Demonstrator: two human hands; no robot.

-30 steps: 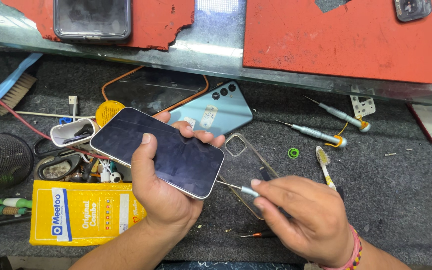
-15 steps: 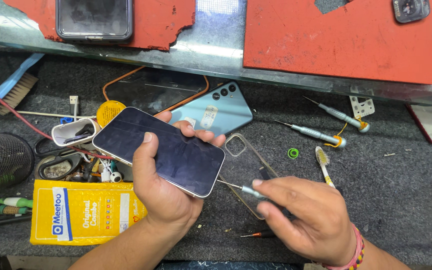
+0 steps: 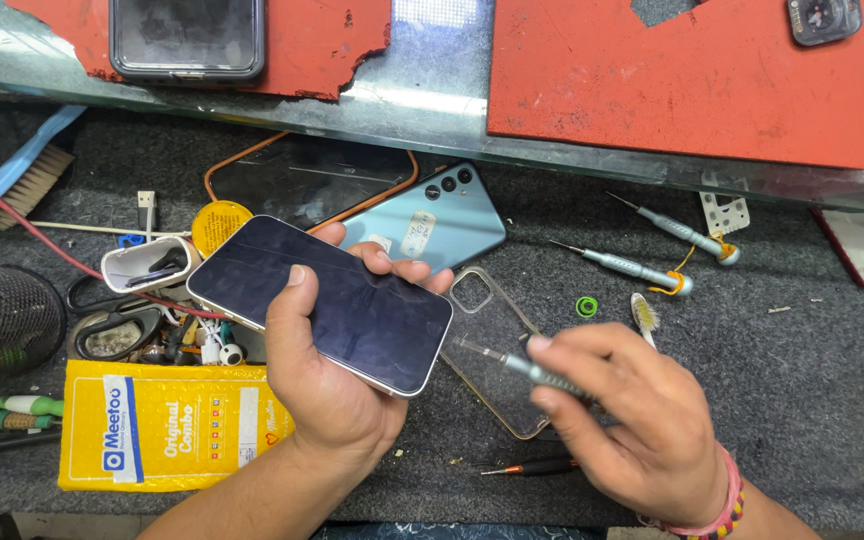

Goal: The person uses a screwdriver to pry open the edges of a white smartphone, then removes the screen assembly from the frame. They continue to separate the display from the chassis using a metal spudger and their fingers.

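A dark-screened smartphone (image 3: 327,305) sits raised off the bench in the left hand (image 3: 327,400), thumb pressed across the glass and fingers curled under its far edge, so it lies tilted with its lower end turned to the right. The right hand (image 3: 632,430) pinches a slim metal screwdriver (image 3: 522,365), its fine tip aimed at that end of the phone but a short way off it.

By the look of it, the step in hand is working the small screws at the phone's bottom edge; seating so fine a tip would call for a steady phone and a straight, careful approach.

The phone is glossy black glass in a pale metal rim with rounded corners. Beneath the tool lies a clear soft case (image 3: 497,350), and beyond it a teal phone (image 3: 422,220) rests face down, partly over an orange-edged case (image 3: 312,175). Two more screwdrivers (image 3: 642,270) lie well apart to the right, near a small green ring (image 3: 586,306). A yellow packet (image 3: 167,425) lies flat at the lower left on the coarse grey mat (image 3: 802,370).
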